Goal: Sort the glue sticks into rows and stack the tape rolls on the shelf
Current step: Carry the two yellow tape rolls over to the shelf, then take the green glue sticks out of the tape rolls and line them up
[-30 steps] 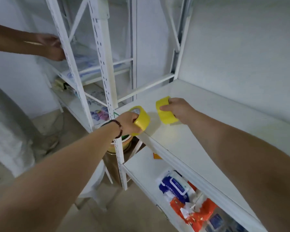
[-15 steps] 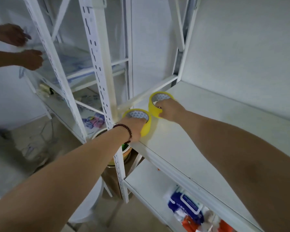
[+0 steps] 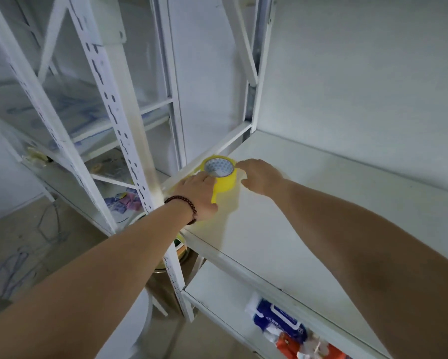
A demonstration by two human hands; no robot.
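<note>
- The white metal shelf carries the work; its upper board lies under both hands and runs away to the right of them, bare apart from the tape.
- The lower board of the same shelf, below and nearer than the right forearm, holds a blue-and-white packet and, just beside it toward the right, orange-red wrappers that are too blurred to name.
- A neighbouring rack, to the left of the left hand, has small coloured items on its boards; they are too blurred to tell apart.
- A round tin stands below the left wrist, beside the shelf's front post; its contents cannot be made out.
- The yellow tape rolls sit in the near-left corner of the upper board, seemingly one on top of another, open core facing up, directly between the two hands.
- The left hand, with a dark bead bracelet on its wrist, rests against the left side of the rolls, fingers curled loosely at the top rim.
- The right hand is just to the right of the rolls, fingers loosely spread and gripping nothing, fingertips close to the upper edge; whether they touch cannot be told.
</note>
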